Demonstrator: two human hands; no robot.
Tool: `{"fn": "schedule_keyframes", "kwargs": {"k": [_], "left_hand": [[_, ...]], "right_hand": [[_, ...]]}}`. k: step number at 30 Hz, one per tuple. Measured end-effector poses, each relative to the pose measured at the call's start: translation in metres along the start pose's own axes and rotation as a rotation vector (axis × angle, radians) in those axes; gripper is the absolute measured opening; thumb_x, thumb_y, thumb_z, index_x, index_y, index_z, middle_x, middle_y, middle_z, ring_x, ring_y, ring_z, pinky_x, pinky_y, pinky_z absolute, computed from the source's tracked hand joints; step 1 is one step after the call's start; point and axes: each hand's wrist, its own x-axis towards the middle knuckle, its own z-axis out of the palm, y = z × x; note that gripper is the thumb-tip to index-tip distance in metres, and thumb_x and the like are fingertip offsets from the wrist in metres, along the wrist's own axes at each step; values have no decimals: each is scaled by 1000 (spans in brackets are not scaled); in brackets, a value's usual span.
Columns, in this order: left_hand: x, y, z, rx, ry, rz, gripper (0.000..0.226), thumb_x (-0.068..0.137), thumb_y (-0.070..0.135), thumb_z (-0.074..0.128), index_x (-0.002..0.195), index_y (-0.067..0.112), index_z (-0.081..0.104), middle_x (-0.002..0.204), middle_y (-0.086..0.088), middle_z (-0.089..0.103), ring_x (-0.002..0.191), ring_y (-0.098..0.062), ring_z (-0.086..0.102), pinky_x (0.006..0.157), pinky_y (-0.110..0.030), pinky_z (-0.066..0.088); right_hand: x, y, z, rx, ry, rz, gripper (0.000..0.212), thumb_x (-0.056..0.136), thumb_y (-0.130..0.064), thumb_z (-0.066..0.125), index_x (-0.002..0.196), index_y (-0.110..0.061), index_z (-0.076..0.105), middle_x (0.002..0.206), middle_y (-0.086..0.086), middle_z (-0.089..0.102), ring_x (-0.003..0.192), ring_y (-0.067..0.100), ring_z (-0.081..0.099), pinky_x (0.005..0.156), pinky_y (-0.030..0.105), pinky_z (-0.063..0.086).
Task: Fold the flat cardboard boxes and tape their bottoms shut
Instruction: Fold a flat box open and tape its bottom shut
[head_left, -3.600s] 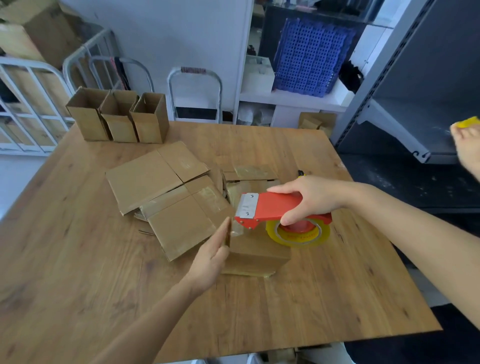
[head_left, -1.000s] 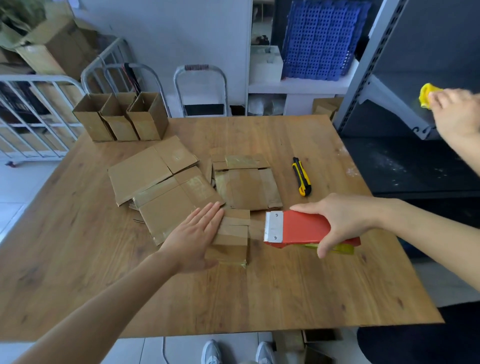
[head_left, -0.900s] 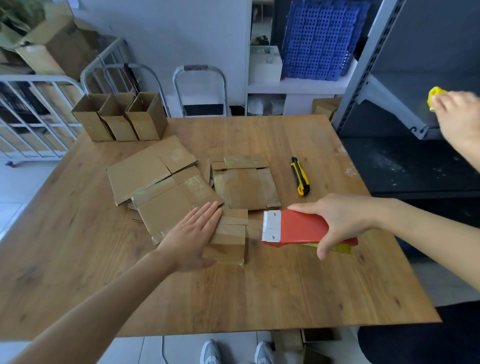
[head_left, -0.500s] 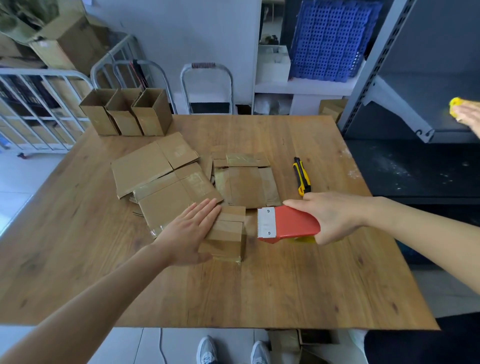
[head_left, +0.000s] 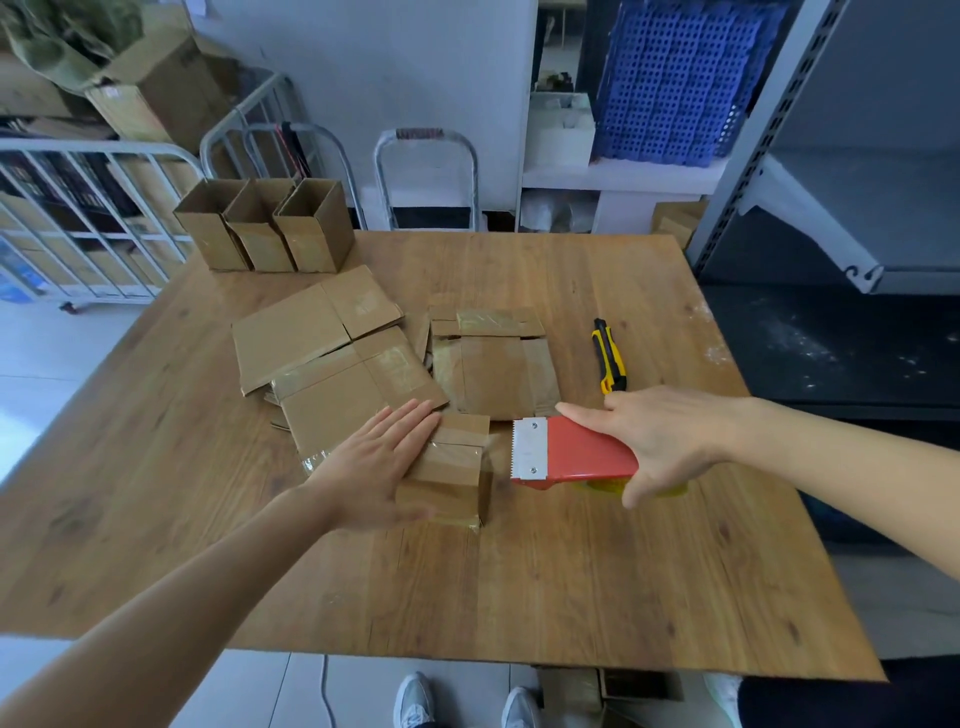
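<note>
Two hands are sharing the work: the left hand (head_left: 382, 467), fingers straight, is pressing the folded box (head_left: 454, 470) at the middle of the bench (head_left: 571, 597), probably steadying its taped bottom. The right hand (head_left: 662, 441) is gripping the red tape dispenser (head_left: 576, 452) just beside it.

L hand (head_left: 379, 467) flat, palm down, fingers straight & together, on the box (head_left: 457, 465), forearm in from lower left; R hand (head_left: 660, 441) grips the tape dispenser (head_left: 576, 452), index straight along its top, thumb under.

Folded box (head_left: 457, 462), taped bottom up, sits between flattened boxes (head_left: 337, 400) and red tape dispenser (head_left: 582, 452)
</note>
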Motion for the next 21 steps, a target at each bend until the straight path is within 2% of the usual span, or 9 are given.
{"fn": "schedule_keyframes", "kwargs": {"k": [2,4,6,8,10,13,16,19,21], "left_hand": [[2,6,-9,-217,-13,-106,106,72,90,12,153,25,-8,162,2,2,147,-9,-8,118,-28,-8],[8,13,-19,-361,-43,-216,100,71,87,10,154,30,3,157,4,17,145,-15,8,118,-33,5],[23,26,-25,-320,-80,-333,104,66,90,8,149,30,25,147,0,30,138,-23,21,116,-39,17],[42,41,-28,-181,-106,-459,108,62,94,13,135,20,43,138,-9,41,131,-30,31,114,-46,21],[56,55,-25,-94,-137,-548,104,68,90,27,132,11,44,142,-15,41,138,-36,25,115,-54,13],[61,58,-20,-105,-119,-576,96,72,83,35,135,11,40,148,-13,35,144,-36,11,115,-59,3],[61,56,-20,-109,-120,-565,88,72,81,35,131,16,43,143,-10,39,141,-34,17,114,-60,3],[63,57,-20,-103,-122,-559,83,74,80,34,128,18,44,139,-9,41,138,-33,23,113,-60,4],[62,57,-20,-104,-111,-554,79,76,78,34,127,18,44,138,-9,42,137,-32,24,114,-60,4]], "right_hand": [[1,-2,3,29,-10,-3,117,71,-67,67,151,-37,-12,106,-4,42,89,15,50,80,33,51],[2,-5,6,56,-10,-4,108,77,-58,65,153,-35,-9,104,-4,43,89,15,51,79,33,52],[2,-11,8,60,-2,-5,100,82,-51,61,154,-33,-6,103,-2,43,87,16,52,76,32,52],[6,-19,8,37,2,-2,96,84,-49,59,155,-32,-4,102,-1,44,84,18,52,73,34,52],[11,-23,5,10,-18,6,96,84,-46,60,155,-30,-3,100,1,42,82,20,51,72,35,52],[13,-23,0,2,-62,8,105,79,-48,68,155,-30,-3,106,3,45,84,19,50,69,32,50],[12,-21,-4,6,-103,10,113,74,-51,74,154,-31,-4,112,2,47,86,16,49,64,29,44],[15,-25,-6,-30,-105,19,107,77,-39,69,155,-30,-3,105,3,49,70,14,48,57,30,45],[18,-30,-8,-78,-93,23,102,78,-31,65,155,-28,-2,103,6,51,68,16,51,52,29,44]]}}
